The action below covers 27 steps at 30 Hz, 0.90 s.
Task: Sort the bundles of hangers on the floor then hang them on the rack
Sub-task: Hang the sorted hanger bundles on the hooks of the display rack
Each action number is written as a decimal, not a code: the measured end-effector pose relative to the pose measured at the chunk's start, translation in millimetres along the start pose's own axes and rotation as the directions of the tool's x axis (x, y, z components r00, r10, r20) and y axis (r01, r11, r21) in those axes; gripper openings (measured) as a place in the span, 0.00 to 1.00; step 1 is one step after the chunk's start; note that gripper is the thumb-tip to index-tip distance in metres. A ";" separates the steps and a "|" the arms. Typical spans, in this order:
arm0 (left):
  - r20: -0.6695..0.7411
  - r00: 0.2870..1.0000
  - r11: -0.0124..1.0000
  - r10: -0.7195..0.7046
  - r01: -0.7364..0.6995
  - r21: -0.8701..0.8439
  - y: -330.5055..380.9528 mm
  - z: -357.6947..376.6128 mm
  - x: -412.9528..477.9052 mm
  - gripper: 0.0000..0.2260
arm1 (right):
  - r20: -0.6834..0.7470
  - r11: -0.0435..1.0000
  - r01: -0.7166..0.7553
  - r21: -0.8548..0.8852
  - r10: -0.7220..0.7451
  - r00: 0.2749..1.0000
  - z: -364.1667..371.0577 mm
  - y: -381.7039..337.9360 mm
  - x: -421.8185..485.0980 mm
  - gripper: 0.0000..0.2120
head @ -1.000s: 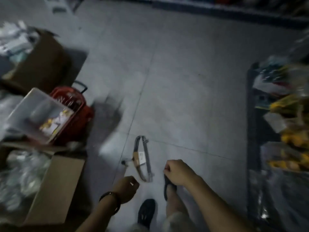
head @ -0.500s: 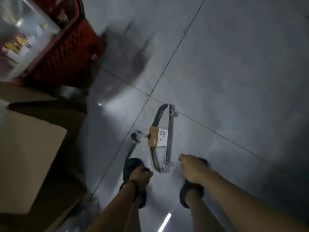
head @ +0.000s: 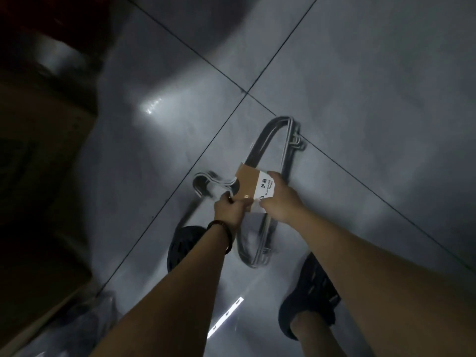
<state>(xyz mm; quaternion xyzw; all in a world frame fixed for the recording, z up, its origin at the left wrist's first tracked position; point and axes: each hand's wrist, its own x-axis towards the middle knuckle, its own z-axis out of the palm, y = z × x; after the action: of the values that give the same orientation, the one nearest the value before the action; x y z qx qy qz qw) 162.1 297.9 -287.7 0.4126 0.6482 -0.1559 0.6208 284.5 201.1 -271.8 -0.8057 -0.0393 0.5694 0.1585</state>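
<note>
A bundle of grey hangers (head: 274, 135) lies on the grey tiled floor (head: 360, 99), its hooks (head: 203, 180) pointing left. A brown and white card sleeve (head: 253, 182) wraps its middle. My left hand (head: 228, 208), with a dark bracelet at the wrist, pinches the bundle at the neck, just left of the sleeve. My right hand (head: 279, 199) grips the sleeve's right side, fingers curled over its edge. The lower part of the bundle runs down between my two arms.
My feet in dark shoes stand on the floor, one (head: 180, 247) under the left arm, the other (head: 307, 297) by the right arm. A brown cardboard box (head: 38, 176) fills the dim left side, with plastic wrap (head: 77, 323) at its foot.
The view has dropped close to the floor. Both hands, held as fists above the bundle before, have come down onto it and taken hold at the card sleeve.
</note>
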 end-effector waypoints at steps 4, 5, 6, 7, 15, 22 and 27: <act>0.073 0.997 1.000 0.004 -0.004 -0.010 6.4 1.2 -15.3 0.32 | -0.043 0.992 -0.008 0.123 0.013 0.999 -1.9 16.9 -14.1 0.31; 0.085 0.996 0.999 0.037 -0.038 0.010 7.5 2.0 -25.0 0.31 | -0.042 0.986 -0.009 0.168 0.016 0.999 -3.8 19.2 -23.1 0.30; 0.099 0.992 0.995 0.084 -0.088 0.040 9.9 2.7 -37.2 0.29 | -0.053 0.974 -0.007 0.225 0.020 0.998 -5.6 21.1 -33.1 0.29; 0.119 0.984 0.989 0.134 -0.141 0.052 13.3 3.7 -51.1 0.27 | -0.067 0.958 -0.012 0.286 0.032 0.997 -7.7 22.7 -45.2 0.29; 0.306 0.888 0.830 0.343 -0.439 0.343 110.6 -8.6 -204.7 0.26 | -0.207 0.985 0.158 0.071 -0.141 0.968 -129.7 -6.0 -214.5 0.28; 0.540 0.754 0.469 0.374 -0.656 0.591 268.3 -14.0 -427.1 0.22 | -0.297 0.815 0.451 -0.363 -0.560 0.774 -296.1 -87.1 -443.5 0.40; 0.710 0.563 0.176 0.424 -0.820 0.545 356.9 6.3 -601.4 0.35 | -0.206 0.830 0.384 -0.406 -0.492 0.846 -387.9 -135.5 -612.7 0.35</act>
<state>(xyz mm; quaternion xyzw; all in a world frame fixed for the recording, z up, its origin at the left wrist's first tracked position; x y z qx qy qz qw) 359.4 306.2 383.2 0.8468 0.1030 -0.2527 0.4566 447.5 98.3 440.3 -0.8666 -0.3008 0.3709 0.1449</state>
